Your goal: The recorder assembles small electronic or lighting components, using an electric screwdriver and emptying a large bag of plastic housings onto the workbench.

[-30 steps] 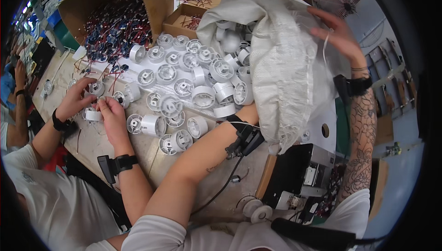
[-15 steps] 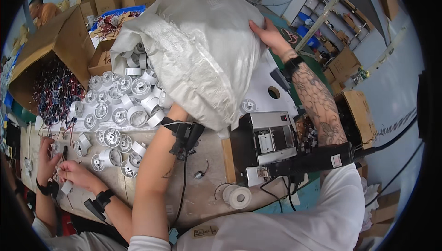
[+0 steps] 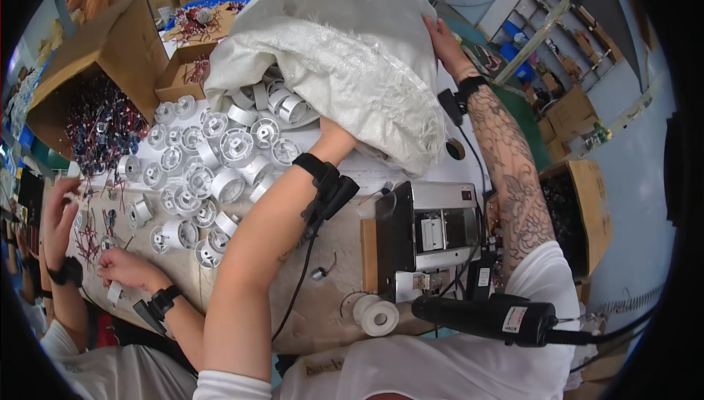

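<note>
A large white woven sack (image 3: 345,55) is tilted over the bench, its mouth toward the left. White round plastic parts (image 3: 237,145), like small spools with hubs inside, lie heaped at the mouth, and several more show inside it. My left hand (image 3: 339,140) reaches under the sack's near fold; its fingers are hidden by the cloth. My right hand (image 3: 449,49) holds the sack's far right side, thumb and fingers laid along the fabric, some fingertips out of sight behind it.
A black and silver bench machine (image 3: 433,228) and a white roll (image 3: 376,315) stand nearer me. A black corded tool (image 3: 484,318) hangs at the right. A tipped carton (image 3: 95,63) spills wired parts on the left. A co-worker's hands (image 3: 132,268) work beside me.
The sack's mouth has lifted, baring more white parts. My left hand has shifted right and away from me under the fold. The corded tool has swung nearer me.
</note>
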